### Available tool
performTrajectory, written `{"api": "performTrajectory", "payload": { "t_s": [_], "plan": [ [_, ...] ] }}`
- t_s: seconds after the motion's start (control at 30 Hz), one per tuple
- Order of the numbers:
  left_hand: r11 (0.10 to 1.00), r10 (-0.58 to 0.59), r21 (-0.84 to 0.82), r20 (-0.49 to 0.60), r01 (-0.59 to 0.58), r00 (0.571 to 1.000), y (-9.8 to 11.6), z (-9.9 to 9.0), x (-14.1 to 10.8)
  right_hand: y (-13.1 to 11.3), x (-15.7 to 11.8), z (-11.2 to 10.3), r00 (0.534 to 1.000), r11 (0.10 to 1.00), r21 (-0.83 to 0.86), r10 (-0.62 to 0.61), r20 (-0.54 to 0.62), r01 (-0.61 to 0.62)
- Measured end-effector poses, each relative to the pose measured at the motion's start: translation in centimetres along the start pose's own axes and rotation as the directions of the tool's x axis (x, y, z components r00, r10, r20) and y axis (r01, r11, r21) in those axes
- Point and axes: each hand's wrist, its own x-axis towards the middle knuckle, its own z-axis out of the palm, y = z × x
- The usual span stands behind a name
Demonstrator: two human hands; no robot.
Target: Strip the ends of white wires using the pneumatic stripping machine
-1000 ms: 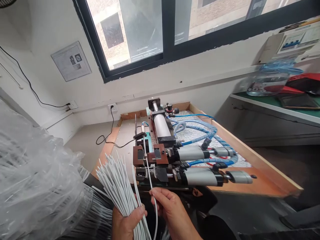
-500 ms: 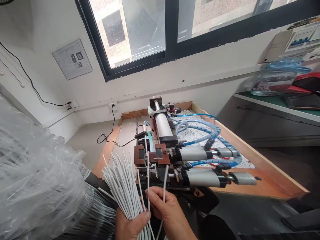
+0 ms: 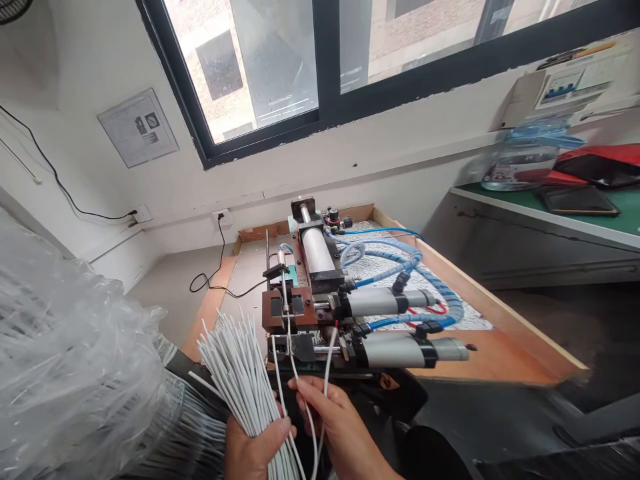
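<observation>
My left hand [image 3: 256, 448] is closed around a thick bundle of white wires [image 3: 239, 377], their ends fanning out upward. With thumb and forefinger my right hand [image 3: 333, 417] pinches a single white wire [image 3: 296, 367]. That wire runs up, slightly bent, between the jaws of a pneumatic clamping machine [image 3: 289, 313], whose brown blocks stand close together around it. A second loose wire [image 3: 329, 367] with a reddish tip leans across my right fingers. Another wire [image 3: 278, 373] rises apart from the bundle, beside my left thumb.
Silver air cylinders [image 3: 395, 350] and blue hoses [image 3: 415, 257] extend right of the jaws. A wooden-rimmed tray [image 3: 500, 307] surrounds the machine. Plastic-wrapped wire stock [image 3: 75, 347] crowds the left. A green shelf [image 3: 620, 213] at right carries a clear jug [image 3: 520, 163].
The machine's jaws have moved together around the pinched wire, and the cylinders' rear rods have drawn in. The wire now bends below the jaws. The whole view has shifted slightly.
</observation>
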Motion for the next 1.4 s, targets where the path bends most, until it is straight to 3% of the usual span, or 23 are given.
{"api": "performTrajectory", "payload": {
  "t_s": [0.1,0.17,0.3,0.53,0.77,0.87,0.97,1.13,1.27,1.4],
  "plan": [
    [0.999,0.031,0.008,0.082,-0.031,0.996,0.3,0.0,-0.1,0.5,-0.2,0.3,0.994,0.998,-0.067,0.03,0.102,-0.023],
    [1.0,0.029,0.007,0.075,-0.029,0.997,0.5,0.0,-0.1,1.0,-0.3,0.3,0.998,0.995,-0.101,0.024,0.063,-0.018],
    [1.0,-0.004,-0.017,-0.046,0.003,0.999,0.6,-0.2,0.2,1.6,0.1,-0.2,0.998,0.991,-0.12,-0.061,-0.033,0.057],
    [0.997,0.024,-0.074,0.014,-0.023,1.0,1.5,0.8,0.9,0.8,1.5,-0.1,0.992,0.999,-0.026,-0.048,-0.117,0.045],
    [0.994,0.076,-0.076,0.032,-0.074,0.997,1.8,1.3,1.4,-0.1,1.8,0.7,0.995,0.989,0.138,0.07,-0.078,-0.059],
    [0.995,0.074,-0.077,0.068,-0.069,0.995,1.7,1.3,1.4,-0.4,1.7,1.1,0.993,0.979,0.166,0.111,0.048,-0.118],
    [0.995,0.077,-0.066,0.121,-0.069,0.99,1.5,1.4,1.4,-0.4,1.4,1.3,0.993,0.991,0.109,0.062,0.097,-0.072],
    [0.999,0.049,-0.012,0.099,-0.048,0.994,0.6,0.5,1.8,0.3,0.5,0.4,0.998,0.998,-0.044,-0.051,-0.035,0.05],
    [0.999,0.02,0.034,0.056,-0.022,0.998,0.2,-0.4,1.9,0.8,0.2,-0.5,0.998,0.986,-0.164,-0.036,-0.06,0.026],
    [1.0,0.006,-0.029,0.019,-0.006,1.0,0.7,-0.2,1.6,0.4,0.7,-0.5,0.995,0.99,-0.138,0.009,-0.098,-0.023]
  ]
}}
